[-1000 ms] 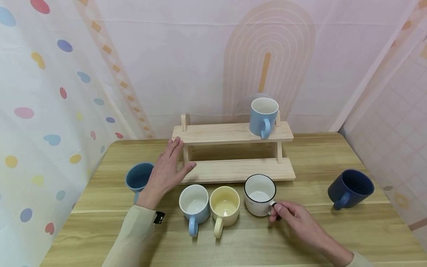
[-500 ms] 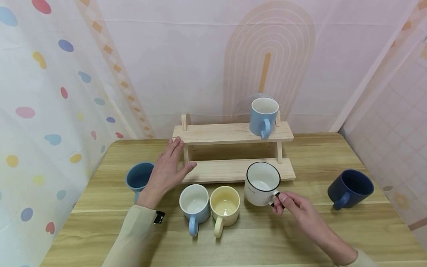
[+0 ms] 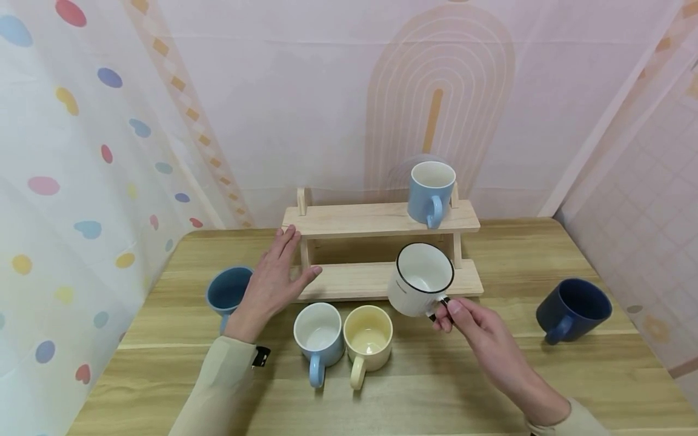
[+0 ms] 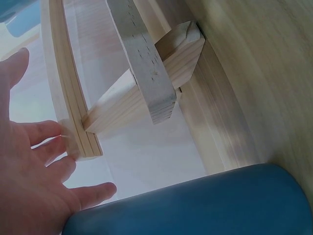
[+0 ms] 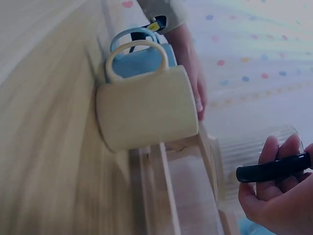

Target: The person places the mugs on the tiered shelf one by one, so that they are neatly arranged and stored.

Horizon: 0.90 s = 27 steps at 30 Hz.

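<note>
My right hand [image 3: 482,336] pinches the black handle [image 5: 274,169] of a white mug [image 3: 417,281] with a black rim. The mug is raised and tilted, overlapping the lower shelf in the head view. At the left end of a two-tier wooden rack [image 3: 360,219], my left hand [image 3: 272,281] rests its straight fingers on the upper shelf's edge. In the left wrist view, those fingertips touch the end of the shelf board [image 4: 73,98]. A light blue mug [image 3: 432,194] stands on the upper shelf's right side.
A light blue mug [image 3: 319,336] and a cream mug [image 3: 368,339] stand side by side in front of the rack. By the left wrist is a teal mug [image 3: 226,290]. A navy mug [image 3: 572,310] stands far right on the wooden table [image 3: 523,260]. Curtains hang behind.
My right hand has lifted the white mug from in front of the rack and carried it up toward the lower shelf. My left hand has stayed at the rack's left end.
</note>
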{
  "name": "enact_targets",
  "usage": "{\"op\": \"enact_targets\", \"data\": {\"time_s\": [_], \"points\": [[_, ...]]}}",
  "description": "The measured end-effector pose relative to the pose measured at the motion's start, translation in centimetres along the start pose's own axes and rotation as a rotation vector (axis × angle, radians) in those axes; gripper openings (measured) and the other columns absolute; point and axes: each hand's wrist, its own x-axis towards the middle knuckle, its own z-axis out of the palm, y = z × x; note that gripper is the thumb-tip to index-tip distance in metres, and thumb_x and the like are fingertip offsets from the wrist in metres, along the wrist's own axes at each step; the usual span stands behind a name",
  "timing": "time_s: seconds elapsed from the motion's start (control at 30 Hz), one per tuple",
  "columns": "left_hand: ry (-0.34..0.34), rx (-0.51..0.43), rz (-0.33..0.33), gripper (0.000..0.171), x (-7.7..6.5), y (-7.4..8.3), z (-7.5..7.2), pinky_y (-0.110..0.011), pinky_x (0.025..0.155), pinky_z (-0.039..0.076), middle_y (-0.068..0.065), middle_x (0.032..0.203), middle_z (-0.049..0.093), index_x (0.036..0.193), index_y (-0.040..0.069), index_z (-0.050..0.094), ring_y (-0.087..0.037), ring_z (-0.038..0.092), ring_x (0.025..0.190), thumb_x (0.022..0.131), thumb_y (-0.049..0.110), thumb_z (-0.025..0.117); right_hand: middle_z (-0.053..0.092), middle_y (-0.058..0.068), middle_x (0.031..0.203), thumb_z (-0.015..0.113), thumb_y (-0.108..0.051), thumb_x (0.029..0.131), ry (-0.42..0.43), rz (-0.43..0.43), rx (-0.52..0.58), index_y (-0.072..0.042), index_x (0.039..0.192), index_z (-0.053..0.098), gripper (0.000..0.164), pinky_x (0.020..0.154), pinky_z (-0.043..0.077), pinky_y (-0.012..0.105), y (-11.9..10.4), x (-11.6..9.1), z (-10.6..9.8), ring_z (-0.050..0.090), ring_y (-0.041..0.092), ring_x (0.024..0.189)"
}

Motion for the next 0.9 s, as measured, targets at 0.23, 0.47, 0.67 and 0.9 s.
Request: {"op": "enact_targets", "data": {"time_s": [0.23,0.47,0.67,0.9], "points": [[0.001,0.002,0.002,0.089,0.0,0.0,0.1,-0.062,0.121,0.025,-0.015,0.171,0.021,0.160,-0.002,0.030,-0.034,0.011,0.158,0.099,0.053,0.064,0.064,0.016,0.099,0.043,-0.030,0.114,0.034,-0.008,-0.007,0.004,0.103,0.062,0.040,0.097,0.049,0.022,-1.2,0.8,0.6,0.068,0.027,0.104],[0.007,-0.004,0.008,0.088,0.0,0.0,0.0,-0.061,0.121,0.026,-0.016,0.171,0.021,0.160,-0.002,0.030,-0.034,0.012,0.158,0.099,0.052,0.065,0.067,0.015,0.100,0.044,-0.032,0.113,0.064,-0.031,0.003,0.004,0.109,0.066,0.042,0.100,0.045,0.021,-2.1,1.6,1.3,0.066,0.021,0.107],[0.007,-0.009,0.004,0.089,-0.1,0.1,0.0,-0.061,0.120,0.027,-0.015,0.171,0.021,0.161,-0.002,0.030,-0.034,0.011,0.158,0.099,0.052,0.064,0.066,0.018,0.099,0.045,-0.029,0.113,0.078,-0.062,0.053,0.009,0.112,0.065,0.043,0.100,0.047,0.023,-2.6,2.5,2.0,0.066,0.021,0.106],[0.011,-0.009,0.007,0.089,-0.1,0.0,0.1,-0.061,0.120,0.026,-0.015,0.171,0.021,0.160,-0.002,0.030,-0.035,0.013,0.158,0.099,0.052,0.065,0.066,0.011,0.096,0.047,-0.028,0.113,0.107,-0.078,0.079,0.010,0.115,0.066,0.043,0.099,0.047,0.025,-3.2,3.5,2.6,0.063,0.020,0.103]]}}
